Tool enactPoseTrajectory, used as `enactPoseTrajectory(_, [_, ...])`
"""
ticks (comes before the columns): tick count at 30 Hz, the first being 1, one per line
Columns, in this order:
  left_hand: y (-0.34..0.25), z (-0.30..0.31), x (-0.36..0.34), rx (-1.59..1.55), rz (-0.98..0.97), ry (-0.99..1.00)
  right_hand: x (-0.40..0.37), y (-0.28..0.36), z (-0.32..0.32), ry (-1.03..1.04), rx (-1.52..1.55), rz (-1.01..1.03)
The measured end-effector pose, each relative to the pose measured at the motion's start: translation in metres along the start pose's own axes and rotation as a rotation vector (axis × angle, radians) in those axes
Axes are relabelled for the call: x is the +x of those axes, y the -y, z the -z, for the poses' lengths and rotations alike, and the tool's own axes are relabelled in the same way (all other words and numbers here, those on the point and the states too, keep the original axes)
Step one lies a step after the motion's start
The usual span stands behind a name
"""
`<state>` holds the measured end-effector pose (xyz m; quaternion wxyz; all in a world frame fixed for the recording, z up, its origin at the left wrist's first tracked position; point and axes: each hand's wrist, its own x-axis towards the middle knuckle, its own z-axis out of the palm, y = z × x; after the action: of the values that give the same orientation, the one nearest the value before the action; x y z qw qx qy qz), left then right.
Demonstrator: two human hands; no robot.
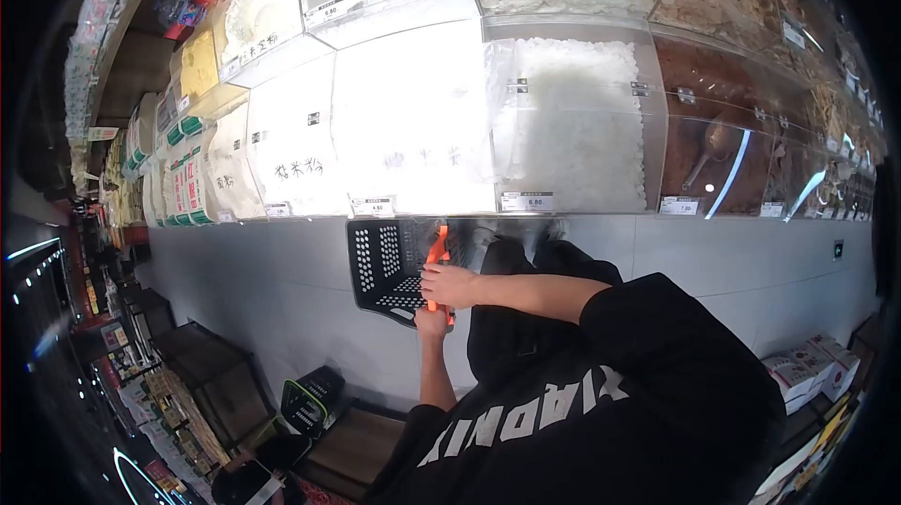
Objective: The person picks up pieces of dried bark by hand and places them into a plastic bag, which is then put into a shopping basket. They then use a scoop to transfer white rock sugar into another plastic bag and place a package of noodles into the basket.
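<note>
Facing the bins (655, 130), close by their front edge, the basket (374, 259) could snag there if swung forward. Its handle (438, 248) looks clamped in the fingers of right hand (451, 285) and left hand (433, 321); either loosening could tilt it.

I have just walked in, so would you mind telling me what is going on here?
A person stands at a row of bins, with both hands on the orange handle of a dark basket. The right hand is closed around it, and the left hand grips it nearer the body. The basket is left of the person's legs; whether it touches the floor is hard to tell. A scoop lies in the brown bin.
</note>
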<state>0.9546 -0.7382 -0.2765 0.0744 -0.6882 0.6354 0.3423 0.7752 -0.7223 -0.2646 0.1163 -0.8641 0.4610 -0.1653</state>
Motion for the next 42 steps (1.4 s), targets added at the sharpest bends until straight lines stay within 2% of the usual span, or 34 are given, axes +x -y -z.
enactPoseTrajectory(4, [0.003,-0.013,-0.003,0.044,-0.051,-0.088,-0.008,-0.006,0.009,0.049,0.069,-0.003])
enactPoseTrajectory(6, [-0.004,-0.005,-0.008,0.037,-0.053,-0.067,-0.008,-0.009,0.014,0.082,0.132,-0.024])
enactPoseTrajectory(8, [-0.014,0.001,-0.006,0.024,-0.062,-0.041,-0.014,-0.016,0.023,0.089,0.411,-0.205])
enactPoseTrajectory(9, [-0.021,0.004,-0.003,-0.107,-0.151,-0.065,-0.022,-0.023,0.038,0.096,0.409,-0.209])
enactPoseTrajectory(10, [-0.028,0.008,0.001,-0.24,-0.237,-0.088,-0.033,-0.033,0.055,0.073,0.551,-0.313])
enactPoseTrajectory(11, [-0.041,0.017,0.01,-0.243,-0.252,-0.022,-0.044,-0.043,0.074,0.052,0.687,-0.418])
enactPoseTrajectory(13, [-0.098,0.031,0.008,-0.231,-0.516,-0.27,-0.068,-0.062,0.1,-0.008,0.689,-0.536])
enactPoseTrajectory(16, [-0.186,0.056,0.024,-0.108,-0.814,-0.382,-0.096,-0.083,0.129,-0.185,0.706,-0.697])
enactPoseTrajectory(17, [-0.213,0.058,0.032,-0.095,-0.857,-0.403,-0.1,-0.09,0.131,-0.255,0.716,-0.719])
enactPoseTrajectory(18, [-0.245,0.064,0.033,-0.113,-0.927,-0.425,-0.102,-0.095,0.134,-0.249,0.711,-0.723])
enactPoseTrajectory(20, [-0.292,0.062,0.05,-0.06,-1.042,-0.411,-0.103,-0.102,0.142,-0.295,0.739,-0.869])
enactPoseTrajectory(22, [-0.332,0.057,0.057,0.03,-1.13,-0.423,-0.1,-0.104,0.147,-0.349,0.755,-0.901])
enactPoseTrajectory(24, [-0.358,0.044,0.064,0.119,-1.165,-0.395,-0.101,-0.101,0.149,-0.409,0.77,-0.936])
enactPoseTrajectory(27, [-0.376,0.03,0.083,0.229,-1.198,-0.359,-0.112,-0.102,0.153,-0.339,0.677,-0.996])
enactPoseTrajectory(30, [-0.376,0.033,0.108,0.369,-1.116,-0.366,-0.128,-0.097,0.144,-0.432,0.741,-0.978])
enactPoseTrajectory(35, [-0.366,0.059,0.147,0.39,-1.098,-0.411,-0.156,-0.088,0.137,-0.593,0.787,-1.056])
enactPoseTrajectory(41, [-0.367,0.089,0.16,0.449,-1.087,-0.393,-0.18,-0.081,0.141,-0.631,0.815,-1.142])
enactPoseTrajectory(42, [-0.37,0.094,0.15,0.271,-1.056,-0.376,-0.188,-0.08,0.138,-0.635,0.822,-1.152])
